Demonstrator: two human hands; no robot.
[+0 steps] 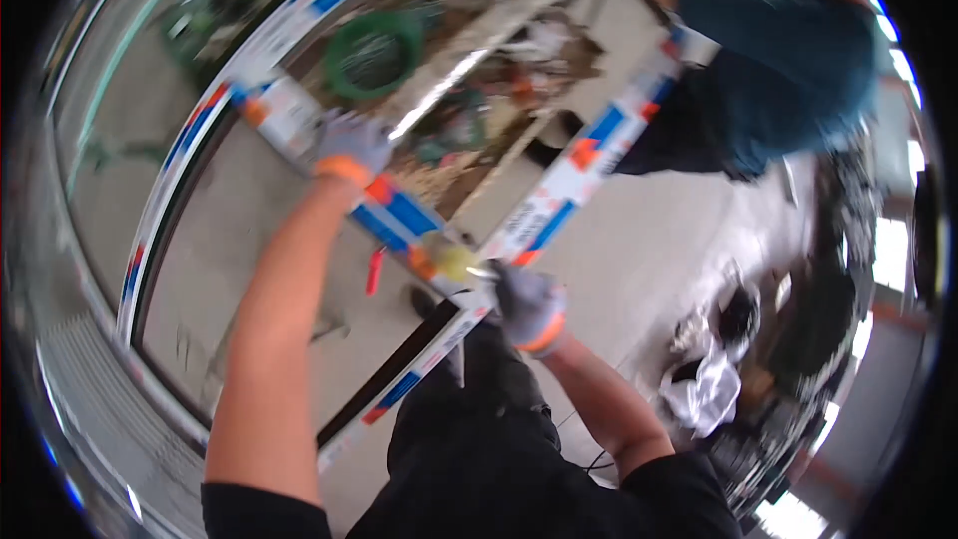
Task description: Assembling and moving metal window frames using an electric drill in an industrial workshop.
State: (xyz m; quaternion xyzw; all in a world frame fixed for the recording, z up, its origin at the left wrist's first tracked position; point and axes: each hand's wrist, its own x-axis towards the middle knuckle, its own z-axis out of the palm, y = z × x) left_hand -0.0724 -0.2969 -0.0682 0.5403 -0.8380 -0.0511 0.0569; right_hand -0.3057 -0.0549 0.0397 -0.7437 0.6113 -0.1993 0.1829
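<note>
My left hand [354,145], in a grey glove with an orange cuff, is closed over a rail of a large metal frame [404,220]. White, blue and orange film covers the frame. At the near corner, where the rails meet, my right hand [529,307], gloved alike, is closed on a tool with a yellowish rounded head [454,260]. Motion blurs the tool, so its exact kind does not show. The head is over the corner; whether it touches cannot be made out.
A co-worker in a dark teal shirt [798,60] stands beyond the frame's right rail. Beneath the frame are a green basket [374,55] and scattered debris [519,90]. A red-handled item [375,271] shows below the left rail. Plastic bags [704,389] lie right; glass panes [110,90] stand left.
</note>
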